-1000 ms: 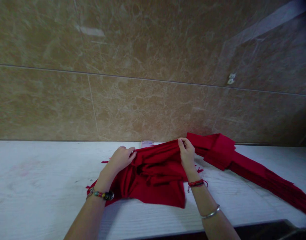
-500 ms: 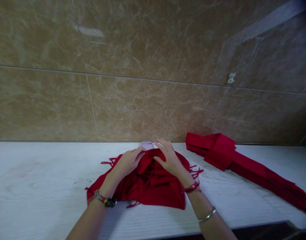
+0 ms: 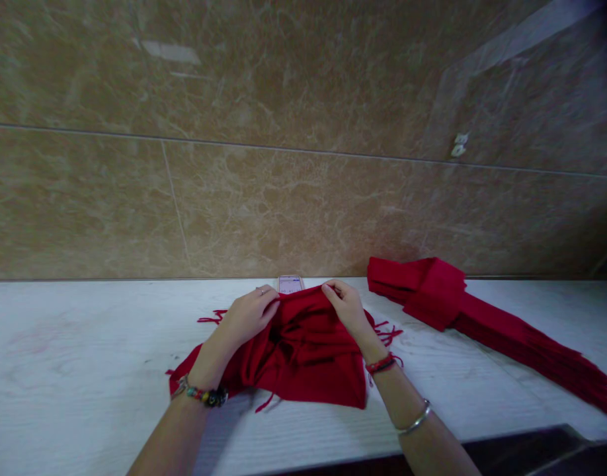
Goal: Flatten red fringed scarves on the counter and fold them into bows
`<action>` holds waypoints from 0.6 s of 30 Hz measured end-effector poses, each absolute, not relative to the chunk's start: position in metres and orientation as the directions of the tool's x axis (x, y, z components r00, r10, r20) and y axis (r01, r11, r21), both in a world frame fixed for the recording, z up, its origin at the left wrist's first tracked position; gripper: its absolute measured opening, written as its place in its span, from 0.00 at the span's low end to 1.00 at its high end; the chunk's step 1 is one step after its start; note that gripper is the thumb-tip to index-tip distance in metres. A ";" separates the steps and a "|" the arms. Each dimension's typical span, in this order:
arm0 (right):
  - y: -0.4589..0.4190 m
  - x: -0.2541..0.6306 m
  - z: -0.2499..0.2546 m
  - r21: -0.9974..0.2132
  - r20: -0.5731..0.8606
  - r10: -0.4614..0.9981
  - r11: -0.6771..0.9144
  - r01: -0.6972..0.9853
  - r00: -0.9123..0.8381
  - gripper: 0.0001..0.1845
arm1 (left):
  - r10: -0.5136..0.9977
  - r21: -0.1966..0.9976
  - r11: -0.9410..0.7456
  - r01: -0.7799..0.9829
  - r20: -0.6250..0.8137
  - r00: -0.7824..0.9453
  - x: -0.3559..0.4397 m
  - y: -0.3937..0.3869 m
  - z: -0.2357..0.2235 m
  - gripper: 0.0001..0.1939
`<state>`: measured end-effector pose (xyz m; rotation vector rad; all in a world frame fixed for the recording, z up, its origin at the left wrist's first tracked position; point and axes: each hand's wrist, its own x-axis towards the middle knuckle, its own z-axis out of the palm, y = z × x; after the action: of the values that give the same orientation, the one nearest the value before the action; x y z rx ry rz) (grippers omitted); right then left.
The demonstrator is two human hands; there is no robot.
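A crumpled red fringed scarf [image 3: 303,357] lies on the white table [image 3: 85,370] in front of me. My left hand [image 3: 246,316] pinches the scarf's far edge on the left, fingers closed on the cloth. My right hand [image 3: 347,307] grips the same far edge a little to the right. Both hands lift that edge slightly. A ring shows on my left hand, and bracelets circle both wrists.
A second red scarf [image 3: 462,311], folded with a band around it, lies at the right with its fringe trailing to the table's right end. A phone [image 3: 290,283] leans against the brown marble wall [image 3: 303,165] just behind the scarf. The table's front edge runs near my forearms.
My right hand released the stretched edge, moved left across the bunched cloth, and now grips the far edge again, close to my left hand. The scarf has bunched into a smaller heap.
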<state>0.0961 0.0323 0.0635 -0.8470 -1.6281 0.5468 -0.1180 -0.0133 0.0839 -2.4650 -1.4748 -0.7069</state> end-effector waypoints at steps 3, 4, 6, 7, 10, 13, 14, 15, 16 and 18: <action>0.032 0.094 0.063 -0.752 0.635 0.772 0.608 0.256 0.031 0.13 | 0.732 0.034 -0.525 0.851 0.529 0.430 -0.106 -0.017 0.082 0.11; 0.030 0.094 0.064 -0.753 0.638 0.767 0.603 0.264 0.070 0.13 | 0.759 0.028 -0.496 0.868 0.499 0.418 -0.103 -0.018 0.082 0.12; 0.028 0.095 0.066 -0.748 0.651 0.745 0.597 0.291 0.143 0.13 | 0.841 0.005 -0.400 0.916 0.399 0.365 -0.101 -0.022 0.083 0.14; 0.027 0.097 0.067 -0.740 0.661 0.730 0.597 0.310 0.173 0.13 | 0.874 -0.014 -0.357 0.934 0.349 0.339 -0.102 -0.023 0.085 0.14; 0.025 0.104 0.070 -0.700 0.707 0.664 0.606 0.378 0.245 0.13 | 0.909 -0.070 -0.314 0.947 0.265 0.321 -0.111 -0.024 0.090 0.12; 0.027 0.109 0.069 -0.640 0.756 0.603 0.601 0.478 0.254 0.14 | 0.927 -0.084 -0.236 0.968 0.279 0.250 -0.118 -0.024 0.093 0.12; 0.028 0.109 0.068 -0.609 0.775 0.592 0.602 0.517 0.222 0.14 | 0.931 -0.063 -0.210 0.976 0.293 0.220 -0.119 -0.024 0.094 0.12; 0.029 0.109 0.067 -0.563 0.795 0.584 0.614 0.553 0.162 0.13 | 0.932 -0.024 -0.202 0.979 0.302 0.199 -0.118 -0.023 0.093 0.12; 0.029 0.107 0.066 -0.505 0.816 0.573 0.639 0.580 0.078 0.13 | 0.931 0.032 -0.218 0.975 0.308 0.198 -0.116 -0.023 0.093 0.12; 0.028 0.102 0.063 -0.358 0.840 0.527 0.718 0.596 -0.130 0.12 | 0.912 0.160 -0.306 0.939 0.332 0.241 -0.111 -0.021 0.091 0.11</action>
<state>0.1024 0.0280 0.0630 -0.8878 -1.7829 -0.0756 -0.1108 -0.0211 0.0905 -2.4165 -1.8061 -0.5656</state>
